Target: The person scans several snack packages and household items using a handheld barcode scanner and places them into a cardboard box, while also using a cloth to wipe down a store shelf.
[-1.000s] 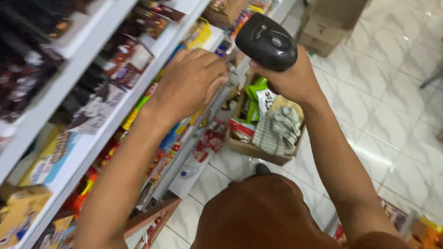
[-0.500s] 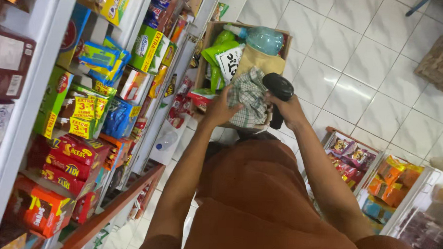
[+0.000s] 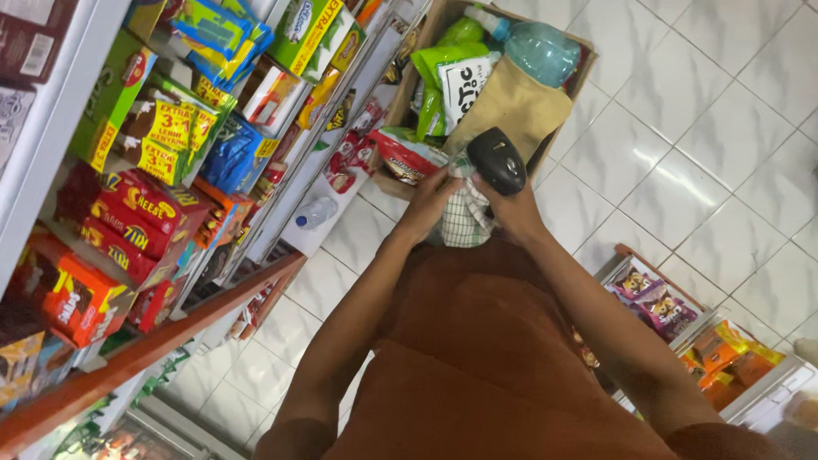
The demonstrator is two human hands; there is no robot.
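My right hand grips a black handheld scanner, its head pointing up and away from me. My left hand touches a checked white and green cloth that lies at the near edge of an open cardboard box. In the box sit green snack bags, a red snack packet, a brown paper bag and a bluish plastic bottle. Both my forearms reach forward over my brown shirt.
Store shelves packed with colourful boxes and packets run along the left, with a reddish-brown shelf edge near my left elbow. A low display of snack packs stands at the right. The floor is white tile.
My view has tipped down from the shelf to the box on the floor. My left hand left the shelf and came down to the cloth; the scanner came down with my right hand.
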